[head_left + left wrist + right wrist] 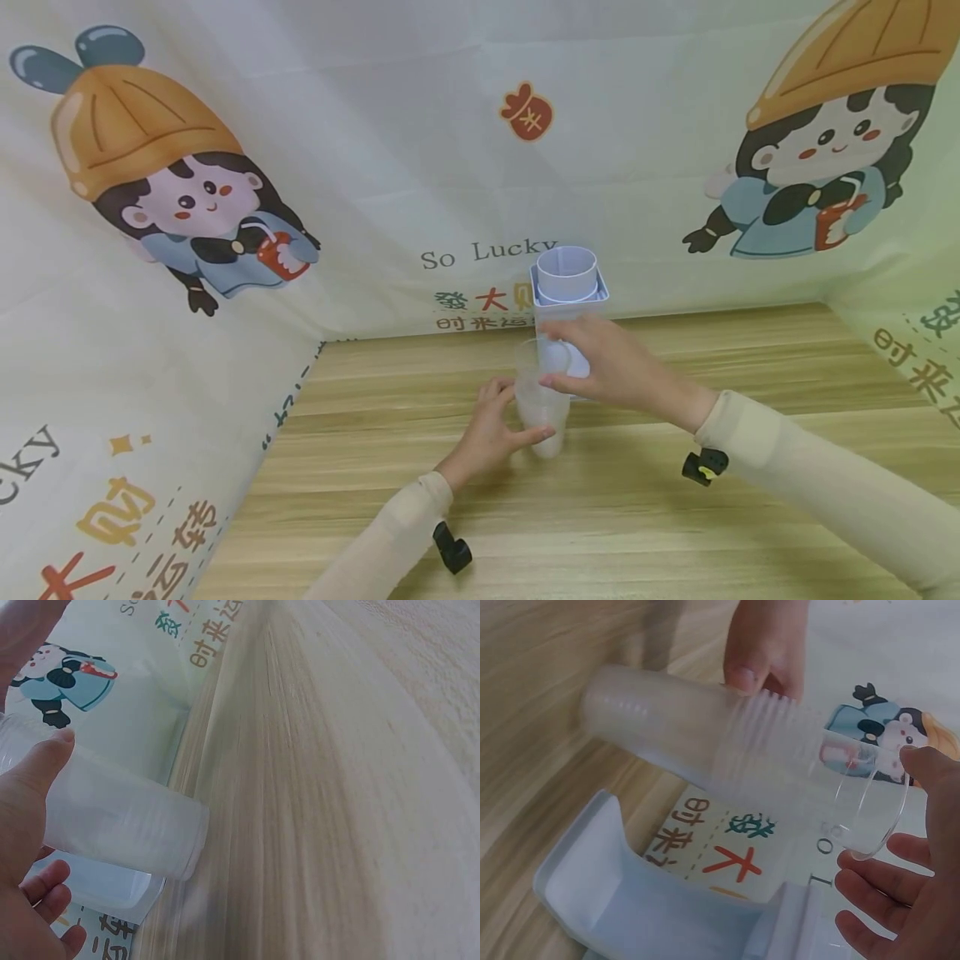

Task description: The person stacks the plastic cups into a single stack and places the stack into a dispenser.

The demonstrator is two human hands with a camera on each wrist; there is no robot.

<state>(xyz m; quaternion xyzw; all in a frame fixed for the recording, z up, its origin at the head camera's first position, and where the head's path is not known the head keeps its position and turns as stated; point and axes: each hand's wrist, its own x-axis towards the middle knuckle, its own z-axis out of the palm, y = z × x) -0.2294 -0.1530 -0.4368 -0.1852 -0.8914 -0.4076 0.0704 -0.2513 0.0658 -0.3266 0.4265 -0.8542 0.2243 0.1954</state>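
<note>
A stack of clear plastic cups [546, 421] stands near the middle of the wooden table. Around its side my left hand [489, 429] holds the stack, thumb on the near face; the left wrist view shows that thumb across the frosted-looking cups [124, 814]. The top cup [866, 796] juts well out of the ribbed row of rims in the right wrist view. At its mouth my right hand [915, 862] grips the rim between thumb and fingers. Just behind the stack is a pale lavender box-shaped holder [557, 317] with a round tube [567, 279] rising from its top.
A patterned cloth [375, 167] with cartoon figures and lettering hangs behind and along the sides of the wooden table [397, 375]. Black camera mounts sit on the left wrist [452, 547] and right wrist [705, 465].
</note>
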